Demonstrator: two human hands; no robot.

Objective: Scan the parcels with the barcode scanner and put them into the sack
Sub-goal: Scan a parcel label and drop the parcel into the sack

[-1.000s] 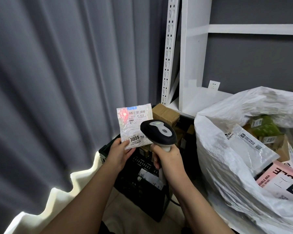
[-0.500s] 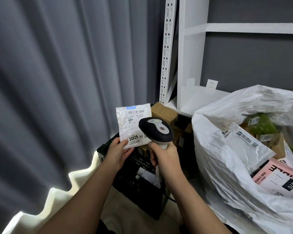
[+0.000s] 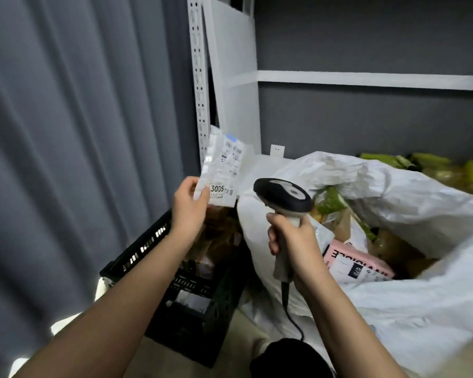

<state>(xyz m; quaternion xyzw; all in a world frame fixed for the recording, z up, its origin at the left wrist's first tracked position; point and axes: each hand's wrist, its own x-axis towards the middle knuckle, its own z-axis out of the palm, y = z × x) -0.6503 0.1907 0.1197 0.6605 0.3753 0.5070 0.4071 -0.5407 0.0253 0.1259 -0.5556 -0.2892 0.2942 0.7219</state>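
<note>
Curtain [image 3: 66, 159]: grey folds filling the whole left side; no part in the job
Shelving [image 3: 230, 105]: white upright and a shelf board against the dark wall, behind everything else
Sack [image 3: 393, 309]: big white woven sack, mouth wide open on the right; already holds a pink box [image 3: 358, 263], green packets and brown cartons; its near lip stands just right of the crate
Crate [image 3: 153, 241]: black slotted crate low in the middle, just left of the sack; brown parcels lie inside, waiting their turn
Barcode scanner [image 3: 283, 196]: dark head pointing up and left, pale handle below, cable trailing down; it sits over the sack's left lip
Right hand [image 3: 295, 241]: grip wrapped tight round the scanner handle; lies between the parcel and the sack mouth
Left hand [image 3: 189, 208]: grip pinching the parcel's lower corner, thumb on the label side, fingers behind
Parcel [image 3: 223, 170]: small white poly mailer with a printed label, number 3005 readable at the bottom; held up in the air above the crate, long axis upright and tilted slightly right
Key relation: the sack mouth lies to the right of the parcel and lower; the left hand already has it, so that arm likely carries it right, across the scanner hand, then down; no scan beam shows on the label, so whether it has read I cannot tell
</note>
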